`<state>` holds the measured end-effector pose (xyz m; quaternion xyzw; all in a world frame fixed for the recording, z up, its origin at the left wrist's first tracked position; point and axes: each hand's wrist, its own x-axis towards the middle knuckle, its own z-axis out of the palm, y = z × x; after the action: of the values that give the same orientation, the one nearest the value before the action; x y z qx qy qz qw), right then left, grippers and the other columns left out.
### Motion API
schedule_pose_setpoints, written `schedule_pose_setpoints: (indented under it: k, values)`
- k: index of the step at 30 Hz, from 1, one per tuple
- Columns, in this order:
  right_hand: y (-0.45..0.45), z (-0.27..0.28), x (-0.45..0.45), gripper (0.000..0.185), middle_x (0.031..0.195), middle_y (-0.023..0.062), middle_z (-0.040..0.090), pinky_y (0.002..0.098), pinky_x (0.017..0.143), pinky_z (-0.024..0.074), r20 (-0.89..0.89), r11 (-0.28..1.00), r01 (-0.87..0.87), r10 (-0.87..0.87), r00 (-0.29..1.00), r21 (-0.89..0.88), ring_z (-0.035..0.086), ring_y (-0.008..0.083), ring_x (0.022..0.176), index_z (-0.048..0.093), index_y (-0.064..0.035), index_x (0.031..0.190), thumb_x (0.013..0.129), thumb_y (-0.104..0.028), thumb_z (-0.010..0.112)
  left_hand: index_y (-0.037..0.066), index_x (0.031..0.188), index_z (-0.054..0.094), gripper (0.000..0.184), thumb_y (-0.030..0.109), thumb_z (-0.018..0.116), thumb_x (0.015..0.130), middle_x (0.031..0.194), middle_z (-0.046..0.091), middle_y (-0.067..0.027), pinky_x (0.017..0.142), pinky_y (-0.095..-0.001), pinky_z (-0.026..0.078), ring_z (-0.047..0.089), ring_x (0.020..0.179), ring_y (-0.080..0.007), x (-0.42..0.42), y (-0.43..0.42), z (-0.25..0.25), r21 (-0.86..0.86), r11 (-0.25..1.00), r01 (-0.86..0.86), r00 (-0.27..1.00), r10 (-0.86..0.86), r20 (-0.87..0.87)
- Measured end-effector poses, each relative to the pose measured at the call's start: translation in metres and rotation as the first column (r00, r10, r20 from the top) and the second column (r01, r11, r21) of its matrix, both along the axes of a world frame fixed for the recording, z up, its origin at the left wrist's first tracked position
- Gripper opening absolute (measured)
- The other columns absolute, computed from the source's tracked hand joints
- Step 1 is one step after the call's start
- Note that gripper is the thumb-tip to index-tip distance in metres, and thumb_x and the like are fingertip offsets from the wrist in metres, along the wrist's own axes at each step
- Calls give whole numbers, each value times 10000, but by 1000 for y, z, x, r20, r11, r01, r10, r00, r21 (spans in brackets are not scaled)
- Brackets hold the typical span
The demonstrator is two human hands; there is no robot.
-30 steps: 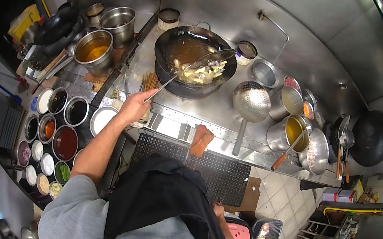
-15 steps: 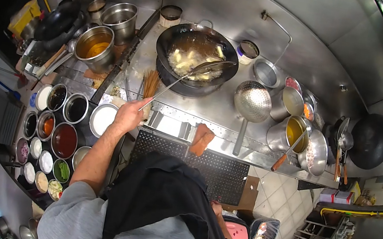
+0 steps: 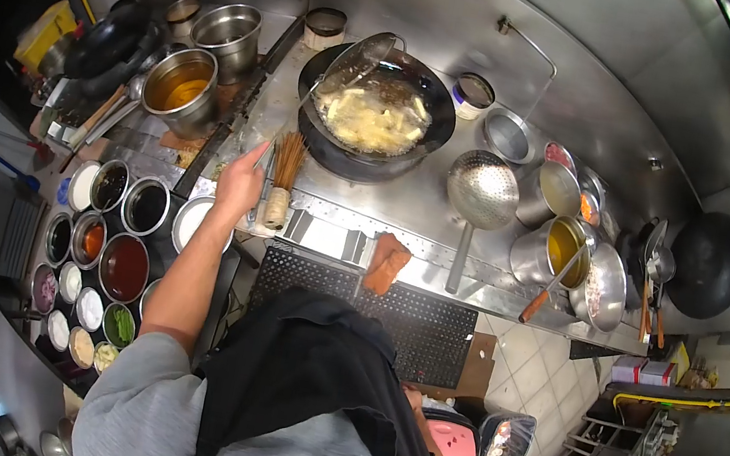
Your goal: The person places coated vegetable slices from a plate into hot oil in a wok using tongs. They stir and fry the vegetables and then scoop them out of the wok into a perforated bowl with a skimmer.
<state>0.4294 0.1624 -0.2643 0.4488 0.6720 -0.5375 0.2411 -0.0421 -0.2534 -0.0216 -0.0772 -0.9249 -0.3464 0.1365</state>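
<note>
Steel spreads across the whole table [image 3: 408, 201], and on it sits the dark wok [image 3: 442, 120], its bubbling oil full of food. To the wok's right lies a perforated ladle [image 3: 483, 190], bowl away from the person, handle toward the near edge. Raised over the wok's back-left rim, the skimmer [image 3: 361, 58] is tilted; whether it touches the rim I cannot tell. Next in size come the hands. The left hand [image 3: 241, 188], near the wok's front-left side, has its fingers curled around the skimmer's handle, index finger stretched forward along it; the handle's lower stretch is thin and hard to follow. The right hand [image 3: 412, 397] is low beside the apron [image 3: 304, 363], partly covered, so its grip cannot be told. A bamboo brush [image 3: 285, 176] lies just right of the left hand, and an orange-brown cloth [image 3: 387, 266] hangs at the table's front edge. Smallest are the pale yellow pieces [image 3: 378, 121], crowded together in the oil inside the wok.
</note>
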Motion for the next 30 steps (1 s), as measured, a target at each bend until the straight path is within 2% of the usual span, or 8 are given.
schedule_pose_setpoints:
  k: [8,13,16,19,20,22,25,30]
  values:
    - [-4,38,-27,287,694,36,573,280,446,404,-11,998,28,-28,1000,50,525,127,552,574,-38,1150,896,-158,514,219,1332,539,470,84,496,883,985,587,-179,776,-473,499,615,887,-380,-27,45,-36,-281,955,92,993,-66,102]
    - [45,-95,12,274,748,63,627,287,510,455,-167,968,201,-225,960,-149,572,144,614,608,0,1086,855,-108,506,156,1341,527,486,78,545,862,1124,569,-181,883,-440,477,592,1014,-360,6,47,-40,-296,928,225,959,-158,235]
    - [52,-26,-1,237,813,110,665,293,557,491,-155,986,114,-132,979,-120,611,172,662,637,10,997,849,-85,479,94,1277,571,420,59,521,862,1158,593,-176,900,-433,484,576,1067,-348,53,37,-16,-274,949,154,983,-175,-53]
    - [85,-36,-3,221,815,125,665,304,568,504,-134,973,-228,222,966,-30,628,189,688,645,14,911,859,-81,452,43,1208,605,334,75,558,879,1117,634,-185,870,-395,503,613,1016,-335,107,14,10,-165,966,199,980,-195,39]
    - [83,-29,-7,219,798,119,658,304,550,495,-141,993,-106,96,985,-61,625,186,681,643,11,907,863,-85,451,30,1175,621,292,89,558,895,1034,658,-166,830,-372,510,635,946,-305,123,3,9,-38,975,219,960,-208,188]
    - [77,0,-23,217,765,107,644,303,514,477,-142,983,140,-157,977,-121,618,179,668,638,4,897,869,-94,447,16,1129,640,238,103,567,919,944,682,-121,779,-325,517,648,853,-229,158,-27,-10,164,970,179,845,-237,479]
    - [76,55,-49,214,756,83,633,300,499,462,-1,996,-81,81,997,31,618,175,662,644,-21,941,881,-116,461,18,1109,651,232,32,574,890,888,671,-50,740,-272,510,611,793,-133,212,-69,-47,250,967,47,491,-240,837]
    - [94,21,-58,265,861,59,646,312,551,479,21,999,-43,43,999,-4,629,175,703,606,-65,1114,913,-165,466,24,1054,676,293,-7,613,769,900,683,-44,581,-288,518,633,729,-145,278,-84,-33,16,924,382,96,-57,994]
